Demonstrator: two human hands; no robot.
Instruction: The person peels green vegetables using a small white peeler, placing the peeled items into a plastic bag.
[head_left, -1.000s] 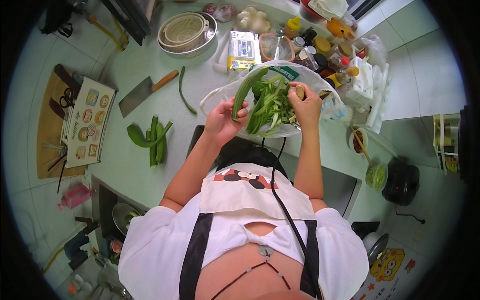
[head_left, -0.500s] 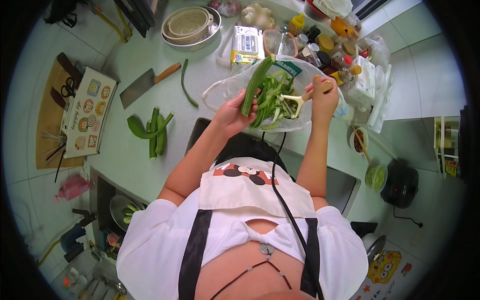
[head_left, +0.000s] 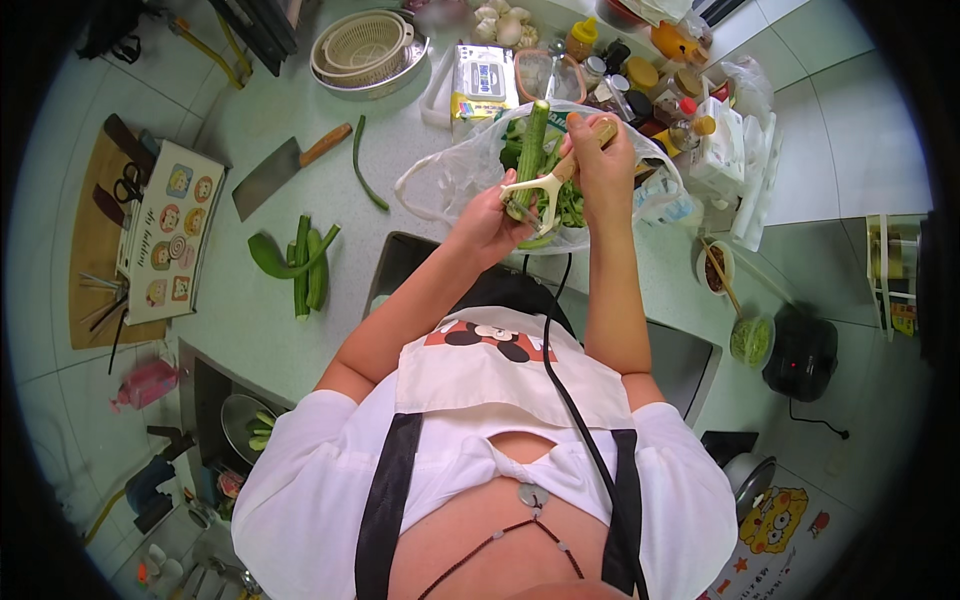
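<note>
My left hand (head_left: 487, 228) is closed round the lower part of a long green ridged gourd (head_left: 533, 145), which points away from me above a white plastic bag (head_left: 425, 182). Closed on the wooden handle of a Y-shaped peeler (head_left: 548, 184), my right hand (head_left: 606, 168) has the white head lying across the gourd near my left fingers. Whether the blade touches the skin is too small to tell. Green peelings (head_left: 570, 208) fill part of the bag, partly hidden by my hands.
Left on the counter lie green gourds (head_left: 303, 268), a cleaver (head_left: 268, 178) and a thin green stem (head_left: 362, 165). Strainers (head_left: 365, 50), a wipes pack (head_left: 484, 82) and several jars (head_left: 640, 75) stand behind. A sink edge (head_left: 398, 240) lies before me; a small bowl (head_left: 714, 272) sits right.
My right hand has moved left with the peeler, from over the peelings onto the gourd. The gourd has turned more upright in the picture, and my left hand has shifted slightly toward me.
</note>
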